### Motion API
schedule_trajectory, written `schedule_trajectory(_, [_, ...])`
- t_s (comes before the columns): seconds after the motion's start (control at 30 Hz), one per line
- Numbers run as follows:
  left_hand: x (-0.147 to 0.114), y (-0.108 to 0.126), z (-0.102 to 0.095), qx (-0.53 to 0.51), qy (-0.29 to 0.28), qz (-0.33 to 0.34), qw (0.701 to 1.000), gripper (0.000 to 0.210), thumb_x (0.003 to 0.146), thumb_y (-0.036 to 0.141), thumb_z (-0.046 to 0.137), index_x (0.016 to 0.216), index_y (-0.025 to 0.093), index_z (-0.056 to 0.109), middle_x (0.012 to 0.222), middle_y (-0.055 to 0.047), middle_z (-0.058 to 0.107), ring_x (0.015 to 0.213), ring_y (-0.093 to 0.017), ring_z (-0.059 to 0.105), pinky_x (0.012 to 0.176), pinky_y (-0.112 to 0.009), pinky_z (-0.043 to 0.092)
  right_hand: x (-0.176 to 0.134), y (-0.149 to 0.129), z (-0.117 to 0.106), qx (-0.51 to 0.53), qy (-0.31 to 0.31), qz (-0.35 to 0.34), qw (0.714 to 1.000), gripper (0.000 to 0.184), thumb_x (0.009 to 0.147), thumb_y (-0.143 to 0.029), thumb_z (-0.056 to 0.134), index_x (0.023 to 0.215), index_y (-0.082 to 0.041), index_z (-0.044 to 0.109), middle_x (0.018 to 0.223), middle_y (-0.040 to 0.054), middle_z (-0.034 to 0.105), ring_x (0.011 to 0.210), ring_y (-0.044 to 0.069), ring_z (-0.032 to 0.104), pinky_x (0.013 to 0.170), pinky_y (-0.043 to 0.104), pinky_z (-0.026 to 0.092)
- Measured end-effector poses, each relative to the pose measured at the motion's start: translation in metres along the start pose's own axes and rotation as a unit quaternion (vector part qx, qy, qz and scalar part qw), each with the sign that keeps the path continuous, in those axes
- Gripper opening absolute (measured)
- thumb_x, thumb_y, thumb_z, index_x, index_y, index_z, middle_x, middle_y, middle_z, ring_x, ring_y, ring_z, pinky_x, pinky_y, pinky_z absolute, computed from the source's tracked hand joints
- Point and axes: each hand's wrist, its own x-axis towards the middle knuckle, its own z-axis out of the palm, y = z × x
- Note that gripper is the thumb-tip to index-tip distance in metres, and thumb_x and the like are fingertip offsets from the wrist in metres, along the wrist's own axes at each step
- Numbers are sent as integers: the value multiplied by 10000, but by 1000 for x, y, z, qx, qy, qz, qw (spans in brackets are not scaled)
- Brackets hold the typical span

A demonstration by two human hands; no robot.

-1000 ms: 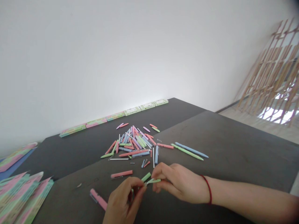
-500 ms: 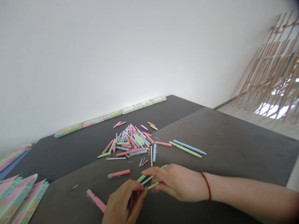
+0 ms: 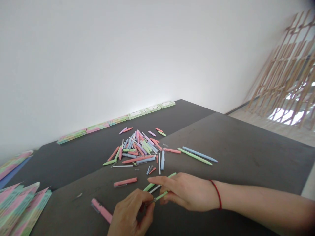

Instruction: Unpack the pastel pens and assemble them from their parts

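Note:
My left hand (image 3: pixel 134 211) pinches the near end of a small, thin green pen part (image 3: pixel 161 195), where a tiny clear or metallic bit shows at the fingertips. The other end of that part rests between the thumb and fingers of my right hand (image 3: pixel 180 191), which wears a red cord at the wrist. Behind the fingers lie a green pen barrel (image 3: pixel 149 186) and a white refill (image 3: pixel 155 189). My right hand partly covers both, so I cannot tell whether it also grips them. A pink pen barrel (image 3: pixel 104 212) is partly hidden behind my left hand.
A heap of pastel pen parts (image 3: pixel 140 147) covers the dark table's middle. A green pen (image 3: pixel 197 156) and a blue pen (image 3: pixel 200 154) lie to the right. Flat boxes (image 3: pixel 118 120) line the wall; printed packages (image 3: pixel 22 206) sit at left.
My hands stay almost in place. The left fingers have shifted slightly at the end of the small green pen part; the loose parts have not moved.

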Motion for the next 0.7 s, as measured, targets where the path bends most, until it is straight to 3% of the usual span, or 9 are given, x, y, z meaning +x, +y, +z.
schedule_trajectory(0.53, [-1, -1, 7, -31, -39, -1, 999, 110, 817, 149, 484, 763, 217, 551, 613, 38, 589, 510, -99, 560, 491, -180, 422, 0, 0, 3, -10, -15, -8, 1000, 550, 933, -241, 399, 1440, -173, 195, 942, 67, 701, 886, 193, 647, 755, 259, 444])
schedule_trajectory(0.7, [-4, 1, 12, -62, -61, 17, 996, 116, 840, 159, 478, 789, 223, 560, 640, 31, 616, 539, -104, 572, 529, -185, 442, 1, -1, 12, -12, -17, -9, 1000, 525, 912, -285, 462, 1396, -169, 295, 1055, 114, 664, 927, 212, 639, 768, 265, 445])
